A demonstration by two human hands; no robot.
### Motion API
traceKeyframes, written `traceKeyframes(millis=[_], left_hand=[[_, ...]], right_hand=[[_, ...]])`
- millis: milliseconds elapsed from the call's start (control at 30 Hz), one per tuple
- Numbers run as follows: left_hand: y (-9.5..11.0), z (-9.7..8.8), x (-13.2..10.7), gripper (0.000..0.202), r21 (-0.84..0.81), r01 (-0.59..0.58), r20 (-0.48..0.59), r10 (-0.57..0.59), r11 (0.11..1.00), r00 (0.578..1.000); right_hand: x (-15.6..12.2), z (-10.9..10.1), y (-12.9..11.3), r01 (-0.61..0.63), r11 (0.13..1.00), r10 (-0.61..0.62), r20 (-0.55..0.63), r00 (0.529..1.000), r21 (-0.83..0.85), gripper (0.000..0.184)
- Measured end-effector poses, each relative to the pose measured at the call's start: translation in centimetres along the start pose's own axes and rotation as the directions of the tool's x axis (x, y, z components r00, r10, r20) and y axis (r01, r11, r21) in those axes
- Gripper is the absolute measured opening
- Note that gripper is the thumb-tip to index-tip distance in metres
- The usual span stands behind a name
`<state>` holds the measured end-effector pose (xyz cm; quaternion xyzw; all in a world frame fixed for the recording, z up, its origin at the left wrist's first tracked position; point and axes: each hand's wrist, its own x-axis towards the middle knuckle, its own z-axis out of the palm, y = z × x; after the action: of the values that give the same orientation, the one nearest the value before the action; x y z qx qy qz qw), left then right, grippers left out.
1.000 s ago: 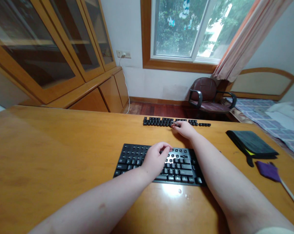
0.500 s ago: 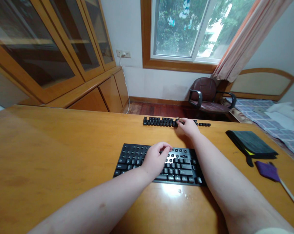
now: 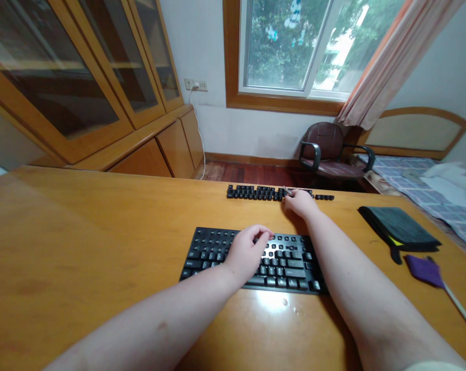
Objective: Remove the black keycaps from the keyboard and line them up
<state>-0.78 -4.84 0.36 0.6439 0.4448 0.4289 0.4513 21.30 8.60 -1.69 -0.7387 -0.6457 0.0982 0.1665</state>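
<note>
A black keyboard (image 3: 289,268) lies on the wooden table (image 3: 82,232) in front of me. My left hand (image 3: 246,252) rests on its middle keys with the fingers curled; where it lies some keys are off and a pale base shows. My right hand (image 3: 300,202) reaches past the keyboard to a row of loose black keycaps (image 3: 252,193) at the table's far edge. It pinches a small thin metal tool (image 3: 286,190) whose tip touches the row near its middle.
A black folded case (image 3: 399,226) and a purple-headed brush (image 3: 426,270) lie on the table at the right. Beyond the far edge stand a brown armchair (image 3: 329,149), a bed (image 3: 430,180) and glass-fronted wooden cabinets (image 3: 101,77).
My right hand has shifted to the right along the row of loose keycaps and slightly farther away. My left hand has stayed on the keyboard.
</note>
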Motion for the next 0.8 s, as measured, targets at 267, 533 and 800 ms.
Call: traceKeyframes(millis=[267,533,800], left_hand=[[0.3,-0.1,0.0,0.017,-0.001,0.003,0.001,-0.003,1.000,1.000],[0.2,-0.1,0.0,0.017,-0.008,0.006,-0.002,-0.006,1.000,1.000],[0.4,-0.1,-0.2,0.017,0.229,-0.083,0.099,0.062,0.970,0.993]], right_hand=[[-0.1,0.0,-0.3,0.030,1.000,-0.030,0.003,1.000,-0.001,0.022],[-0.3,0.0,-0.5,0.033,0.999,-0.033,0.000,0.999,0.024,0.021],[-1.5,-2.8,-0.8,0.195,0.927,-0.086,-0.325,0.942,0.321,0.033]])
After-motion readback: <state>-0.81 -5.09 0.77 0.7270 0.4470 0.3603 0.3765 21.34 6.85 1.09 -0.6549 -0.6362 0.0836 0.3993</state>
